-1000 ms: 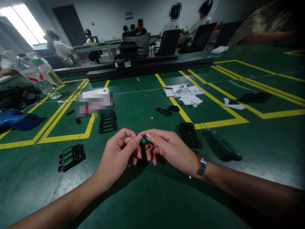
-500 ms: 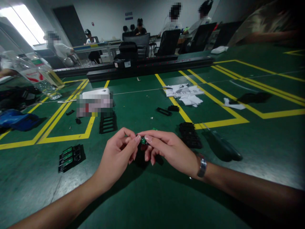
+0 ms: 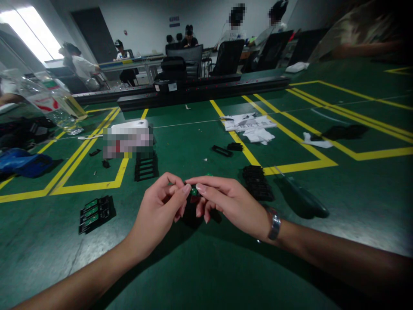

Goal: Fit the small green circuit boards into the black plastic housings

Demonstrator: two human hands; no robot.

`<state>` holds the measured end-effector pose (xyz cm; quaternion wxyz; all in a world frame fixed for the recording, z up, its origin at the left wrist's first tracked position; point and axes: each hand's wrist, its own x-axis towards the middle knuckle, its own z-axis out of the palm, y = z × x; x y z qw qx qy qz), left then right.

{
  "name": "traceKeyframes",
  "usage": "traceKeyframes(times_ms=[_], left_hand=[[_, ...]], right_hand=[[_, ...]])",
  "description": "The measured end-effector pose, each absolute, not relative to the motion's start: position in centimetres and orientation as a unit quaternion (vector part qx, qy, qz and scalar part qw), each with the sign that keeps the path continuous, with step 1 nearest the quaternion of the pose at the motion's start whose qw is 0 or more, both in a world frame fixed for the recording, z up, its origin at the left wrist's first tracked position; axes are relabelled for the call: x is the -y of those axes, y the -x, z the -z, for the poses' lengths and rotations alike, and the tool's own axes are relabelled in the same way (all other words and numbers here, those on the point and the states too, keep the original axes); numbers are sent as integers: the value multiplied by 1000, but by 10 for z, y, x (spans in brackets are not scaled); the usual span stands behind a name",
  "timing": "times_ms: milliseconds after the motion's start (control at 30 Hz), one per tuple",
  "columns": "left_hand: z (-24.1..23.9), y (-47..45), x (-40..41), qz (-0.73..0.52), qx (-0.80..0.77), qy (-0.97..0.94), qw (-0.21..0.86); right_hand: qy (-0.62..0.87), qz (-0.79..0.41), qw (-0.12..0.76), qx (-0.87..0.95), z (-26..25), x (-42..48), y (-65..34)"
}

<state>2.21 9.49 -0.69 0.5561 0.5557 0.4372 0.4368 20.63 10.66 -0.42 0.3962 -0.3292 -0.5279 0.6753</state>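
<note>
Between my two hands, over the near middle of the green table (image 3: 200, 275), is a small green circuit board (image 3: 194, 191). My left hand (image 3: 163, 206) pinches its left side between thumb and forefinger. My right hand (image 3: 226, 196), with a metal band at the wrist, pinches the right side the same way. Fingers hide most of the board. To the left lies a black frame holding several green boards (image 3: 92, 213). Beyond my left hand is a black slotted frame (image 3: 146, 167), and right of my right hand a stack of black frames (image 3: 257, 183).
A dark-handled tool (image 3: 301, 200) lies at right. Farther off are a small black frame (image 3: 222, 150), torn white paper (image 3: 250, 125), a white box (image 3: 129, 129), a blue object (image 3: 24, 162) and bottles (image 3: 53, 103). A long black bar (image 3: 206, 89) crosses the back. People sit beyond.
Both hands keep nearly the same pose around the small board, which appears very slightly turned. Nothing else on the table has visibly moved.
</note>
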Motion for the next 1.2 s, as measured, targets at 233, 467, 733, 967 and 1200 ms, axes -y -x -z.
traceKeyframes(times_ms=[233, 467, 733, 967, 1200], left_hand=[[5, -23, -94, -430, -441, -555, 559], [4, -22, -94, -424, -445, -561, 555], [1, -22, -91, -428, -440, -565, 551], [2, -21, -90, -437, -427, -562, 558], [2, -20, -89, -439, -427, -567, 550]], right_hand=[[331, -679, 395, 523, 1, -105, -206], [339, -679, 385, 525, -7, -103, -206], [353, -676, 379, 525, -5, -103, -206], [360, -662, 380, 537, -4, -104, -207], [368, -651, 379, 545, -3, -103, -207]])
